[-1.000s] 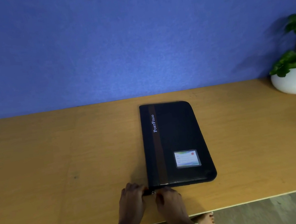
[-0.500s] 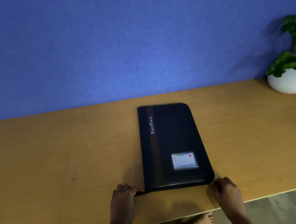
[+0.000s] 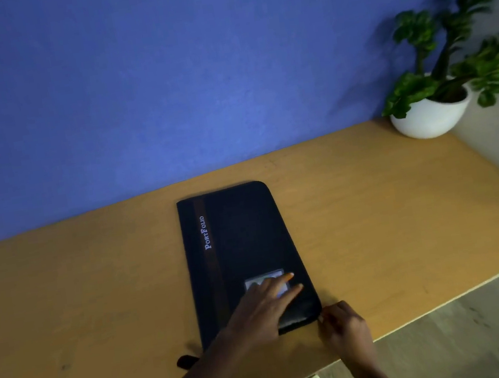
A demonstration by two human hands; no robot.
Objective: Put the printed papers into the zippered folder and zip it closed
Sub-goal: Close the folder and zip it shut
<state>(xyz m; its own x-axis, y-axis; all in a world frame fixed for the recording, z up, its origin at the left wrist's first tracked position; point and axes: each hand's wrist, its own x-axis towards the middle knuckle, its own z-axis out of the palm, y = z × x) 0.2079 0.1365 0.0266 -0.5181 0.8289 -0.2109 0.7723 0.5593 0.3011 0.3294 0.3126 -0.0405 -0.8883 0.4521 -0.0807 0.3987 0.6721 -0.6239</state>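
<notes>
A black zippered folder (image 3: 242, 238) marked "PortFolio" lies closed and flat on the wooden table (image 3: 79, 295), its long side running away from me. My left hand (image 3: 263, 309) rests flat on its near right part, fingers spread over the small label window. My right hand (image 3: 343, 327) is at the folder's near right corner, fingers pinched together where the zipper runs; the pull itself is too small to make out. A short black tab (image 3: 186, 360) sticks out at the near left corner. No papers are visible.
A white pot with a green plant (image 3: 434, 115) stands at the table's far right corner by the blue wall. The table's front edge runs just behind my right hand, with the floor below.
My left hand has left the near left corner and moved onto the cover. My right hand has travelled along the near edge to the right corner. The camera has tilted left.
</notes>
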